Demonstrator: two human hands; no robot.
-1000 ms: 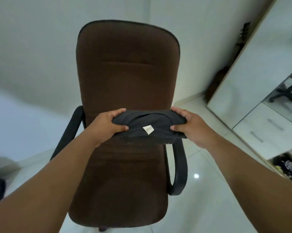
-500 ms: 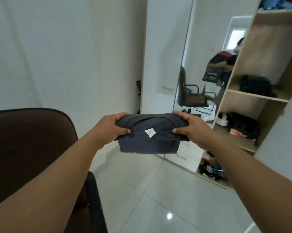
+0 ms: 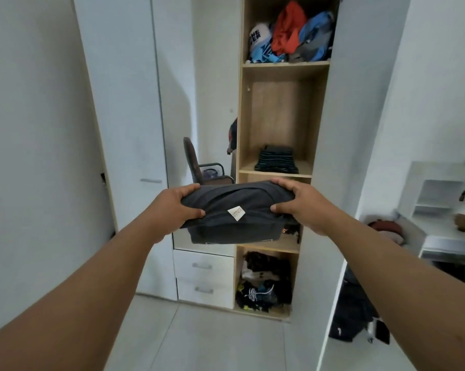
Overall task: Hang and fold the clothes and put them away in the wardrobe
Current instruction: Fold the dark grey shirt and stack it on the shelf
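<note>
Folded dark shirt (image 3: 232,212) sits mid-frame, pinched at both ends by the left hand (image 3: 176,207) and right hand (image 3: 299,204), each grip wrapped on cloth. Keep it level and slide it flat onto the wardrobe shelf (image 3: 275,172) beside the striped stack (image 3: 277,159).

- My left hand (image 3: 176,208) and right hand (image 3: 303,203) hold the folded garment (image 3: 234,218) between them, before the open wardrobe (image 3: 282,73) at 12 o'clock.
- A folded stack (image 3: 277,159) lies on the shelf just above the garment.
- A heap of clothes (image 3: 293,38) sits on the top shelf.
- Two drawers (image 3: 204,277) lie at 11 o'clock, left of the bottom compartment.
- A desk (image 3: 450,236) stands at 3 o'clock.
</note>
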